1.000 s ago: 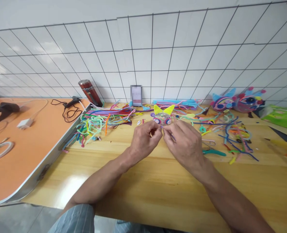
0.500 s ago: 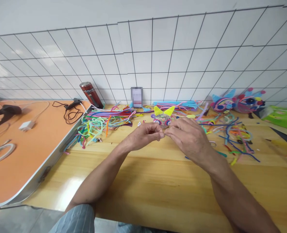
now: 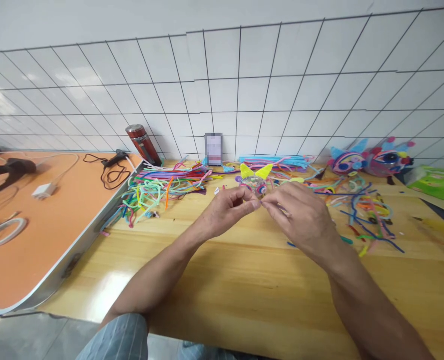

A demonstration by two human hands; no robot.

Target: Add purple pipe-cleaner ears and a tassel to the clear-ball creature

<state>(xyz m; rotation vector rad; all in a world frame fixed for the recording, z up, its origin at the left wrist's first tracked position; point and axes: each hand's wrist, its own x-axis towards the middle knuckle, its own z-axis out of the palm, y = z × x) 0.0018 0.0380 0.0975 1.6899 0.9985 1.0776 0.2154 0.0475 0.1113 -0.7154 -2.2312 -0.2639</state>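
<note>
My left hand (image 3: 231,210) is closed in a pinch, thumb against the fingers, over the middle of the wooden table. Close to its right, my right hand (image 3: 300,215) pinches too, and the fingertips of both nearly meet. Whatever lies between the fingertips is too small to make out. Just behind the hands sits a clear round craft piece (image 3: 252,183) with yellow pointed ears (image 3: 264,171) and ringed eyes, its lower part partly hidden by my fingers.
Pipe cleaners (image 3: 146,192) lie heaped at the left, others (image 3: 372,212) scattered at the right. A red thermos (image 3: 143,145) and a phone (image 3: 213,149) stand at the back. Two decorated pieces (image 3: 389,159) sit back right, near a green package (image 3: 439,182).
Both hands have shifted slightly right in the view, with the fingertips a little farther apart. The whole scene has also shifted slightly.
</note>
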